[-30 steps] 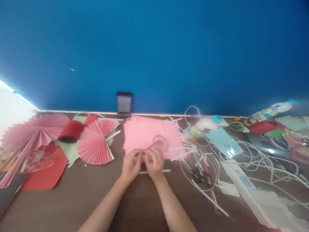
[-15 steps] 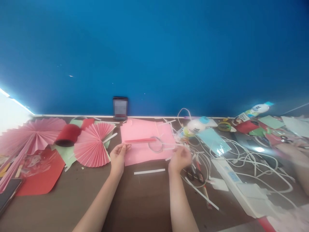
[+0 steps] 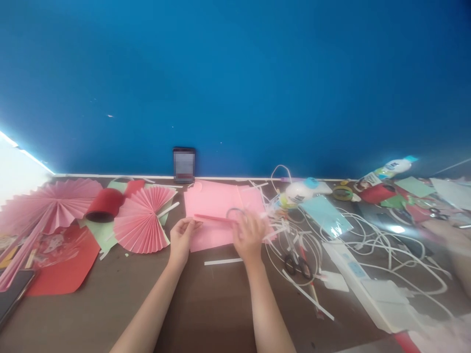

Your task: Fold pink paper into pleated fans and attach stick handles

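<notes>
My left hand [image 3: 181, 238] is closed, thumb and fingers pinched at the left end of a narrow folded pink paper strip [image 3: 215, 218]. The strip is held over pink paper sheets [image 3: 211, 196]. At its right end is my right hand [image 3: 250, 238], smeared by motion, so whether it grips anything is unclear. A thin grey ring [image 3: 232, 211] shows just behind the right fingers, partly covered by them. A white paper strip [image 3: 222, 262] lies on the table in front of the sheets, its right end by my right wrist.
Left are pleated pink paper fans [image 3: 142, 225], a red roll [image 3: 106, 202] and red paper [image 3: 69, 274]. A phone [image 3: 184, 165] leans on the blue wall. Right lie black-handled scissors [image 3: 298, 266], glue bottles [image 3: 300, 191], a power strip [image 3: 355, 279], tangled cables, and another person's blurred arm [image 3: 447, 240].
My right hand has moved left, from beside the white strips to the right end of the pink strip. My left hand stays nearly in place; the pink strip has tilted slightly.
</notes>
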Motion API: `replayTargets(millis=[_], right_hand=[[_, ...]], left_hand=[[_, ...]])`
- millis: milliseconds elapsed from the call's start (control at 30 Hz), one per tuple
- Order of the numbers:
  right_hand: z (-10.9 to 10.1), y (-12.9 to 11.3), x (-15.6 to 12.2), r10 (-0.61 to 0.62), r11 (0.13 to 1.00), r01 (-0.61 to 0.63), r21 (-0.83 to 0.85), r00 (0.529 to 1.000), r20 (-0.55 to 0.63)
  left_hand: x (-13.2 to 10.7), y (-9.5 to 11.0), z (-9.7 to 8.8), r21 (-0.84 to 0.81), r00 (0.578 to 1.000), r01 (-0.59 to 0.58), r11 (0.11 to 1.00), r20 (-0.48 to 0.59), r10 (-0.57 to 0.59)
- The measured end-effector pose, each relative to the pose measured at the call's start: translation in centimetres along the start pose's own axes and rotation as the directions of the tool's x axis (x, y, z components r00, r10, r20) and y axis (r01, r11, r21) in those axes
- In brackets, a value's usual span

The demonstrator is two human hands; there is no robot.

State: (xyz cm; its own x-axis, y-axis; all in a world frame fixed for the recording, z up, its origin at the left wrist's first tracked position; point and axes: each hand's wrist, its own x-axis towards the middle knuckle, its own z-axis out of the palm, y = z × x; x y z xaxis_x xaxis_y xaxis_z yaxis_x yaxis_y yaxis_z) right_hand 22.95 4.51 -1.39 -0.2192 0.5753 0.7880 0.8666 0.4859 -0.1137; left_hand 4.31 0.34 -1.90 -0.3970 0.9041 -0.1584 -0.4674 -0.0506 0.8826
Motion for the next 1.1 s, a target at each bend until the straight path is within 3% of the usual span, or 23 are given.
replayTargets(millis=[133, 400, 900, 1100], right_hand=[[0.3, -2.1, 0.0, -0.089, 0.986, 0.065, 0.152, 0.984, 0.152], [0.7, -2.1, -0.2, -0.084, 0.932, 0.002, 0.363, 0.974, 0.211], [0.1, -3.6, -0.3, -0.281, 0.932, 0.238, 0.273, 0.951, 0.130], [0.3, -3.8, -0.9, -0.294, 0.917, 0.230, 0.326, 0.942, 0.162]], left_hand=[[-0.3, 0.2, 0.3, 0.095, 0.997, -0.044, 0.995, 0.073, 0.037], [-0.7, 0.3, 0.7, 0.079, 0.995, 0.002, 0.997, 0.097, -0.010], [-0.6, 0.3, 0.6, -0.017, 0.997, 0.070, 0.997, 0.040, -0.069], [-0.4, 0.4, 0.6, -0.010, 0.996, 0.090, 0.996, 0.001, -0.090]])
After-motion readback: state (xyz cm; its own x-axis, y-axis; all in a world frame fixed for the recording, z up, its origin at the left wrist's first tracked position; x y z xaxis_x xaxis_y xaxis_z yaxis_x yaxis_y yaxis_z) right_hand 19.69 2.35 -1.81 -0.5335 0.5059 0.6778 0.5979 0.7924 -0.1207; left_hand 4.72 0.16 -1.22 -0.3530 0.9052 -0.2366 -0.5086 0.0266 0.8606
